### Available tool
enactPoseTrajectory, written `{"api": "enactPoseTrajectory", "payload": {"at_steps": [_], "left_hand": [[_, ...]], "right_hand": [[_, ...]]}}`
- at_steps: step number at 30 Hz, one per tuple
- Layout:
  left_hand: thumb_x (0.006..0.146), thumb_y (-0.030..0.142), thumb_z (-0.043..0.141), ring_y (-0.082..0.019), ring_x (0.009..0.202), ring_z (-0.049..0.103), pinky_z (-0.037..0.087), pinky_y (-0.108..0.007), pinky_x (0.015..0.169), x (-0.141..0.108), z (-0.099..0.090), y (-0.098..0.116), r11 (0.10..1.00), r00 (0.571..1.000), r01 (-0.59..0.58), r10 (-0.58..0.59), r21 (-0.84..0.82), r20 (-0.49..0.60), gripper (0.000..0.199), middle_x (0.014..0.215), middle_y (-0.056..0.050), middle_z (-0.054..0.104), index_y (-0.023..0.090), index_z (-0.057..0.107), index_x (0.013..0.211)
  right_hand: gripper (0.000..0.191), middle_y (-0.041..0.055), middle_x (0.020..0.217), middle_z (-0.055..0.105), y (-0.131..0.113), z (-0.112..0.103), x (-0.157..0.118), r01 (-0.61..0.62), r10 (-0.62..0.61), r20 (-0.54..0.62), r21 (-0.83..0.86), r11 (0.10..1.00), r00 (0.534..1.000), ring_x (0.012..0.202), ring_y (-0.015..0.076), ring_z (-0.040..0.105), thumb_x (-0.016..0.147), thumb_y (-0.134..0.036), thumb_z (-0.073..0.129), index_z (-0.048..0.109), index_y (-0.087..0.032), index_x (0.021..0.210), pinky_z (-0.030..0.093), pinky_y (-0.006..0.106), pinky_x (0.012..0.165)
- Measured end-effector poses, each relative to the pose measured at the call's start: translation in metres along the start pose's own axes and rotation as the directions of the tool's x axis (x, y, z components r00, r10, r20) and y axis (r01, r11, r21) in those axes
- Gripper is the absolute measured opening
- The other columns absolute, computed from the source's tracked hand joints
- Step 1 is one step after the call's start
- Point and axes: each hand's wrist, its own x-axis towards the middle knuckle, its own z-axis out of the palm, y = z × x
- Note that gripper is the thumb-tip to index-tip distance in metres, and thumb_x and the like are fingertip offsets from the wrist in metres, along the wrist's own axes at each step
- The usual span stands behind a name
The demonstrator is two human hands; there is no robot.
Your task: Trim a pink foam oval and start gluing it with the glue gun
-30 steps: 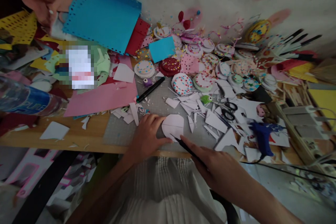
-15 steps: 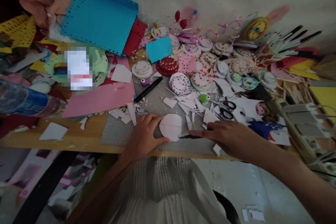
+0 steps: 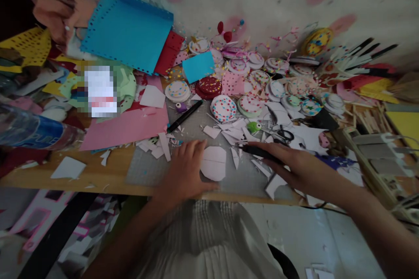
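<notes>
Your left hand [image 3: 185,170] half-open beside disc [image 3: 213,165], lower centre of frame; your right hand [image 3: 296,163] closed round knife [image 3: 262,152], right of centre.

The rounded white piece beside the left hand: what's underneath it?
The rounded white piece lies on a gray mat, which rests on a wooden table. The mat directly beneath the piece is covered, so whether anything else lies there can't be seen.

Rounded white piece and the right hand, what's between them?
The head view shows gray mat, pointed white scraps and the black tool's front end.
</notes>
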Motion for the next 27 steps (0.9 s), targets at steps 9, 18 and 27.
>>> {"api": "enactPoseTrajectory", "payload": {"at_steps": [9,18,27], "left_hand": [[0.061,0.042,0.082,-0.031,0.117,0.051,0.044,-0.044,0.099,-0.003,-0.014,0.023,0.876,0.997,-0.022,0.057,-0.482,0.058,0.089,0.13,-0.013,0.05,0.019,0.035,0.133],[0.058,0.042,0.084,-0.031,0.125,0.046,0.043,-0.045,0.102,-0.019,-0.024,0.02,0.769,0.979,0.065,0.073,-0.636,0.189,0.099,0.136,-0.011,0.043,0.026,0.031,0.14],[0.081,0.025,0.066,-0.012,0.07,0.059,0.049,-0.022,0.066,-0.022,-0.011,0.013,0.771,0.909,0.174,-0.364,-0.613,-0.2,0.012,0.077,0.004,0.063,0.022,0.055,0.08]], "right_hand": [[0.031,-0.0054,0.066,0.049,-0.064,0.076,0.008,-0.167,0.535,-0.122,0.872,0.46,0.836,0.05,0.0091,0.047,0.086,-0.045,0.061,0.053,-0.019,0.102,0.041,0.02,0.046],[0.032,-0.0075,0.063,0.048,-0.09,0.081,0.032,-0.089,0.455,0.034,0.991,0.099,0.89,0.047,0.0057,0.043,0.08,-0.038,0.072,0.058,-0.02,0.102,0.036,0.016,0.042],[0.028,-0.0032,0.072,0.058,-0.089,0.084,0.041,-0.075,0.565,-0.098,0.958,0.275,0.819,0.047,0.0075,0.044,0.084,-0.039,0.065,0.06,-0.02,0.103,0.039,0.021,0.046]]}}
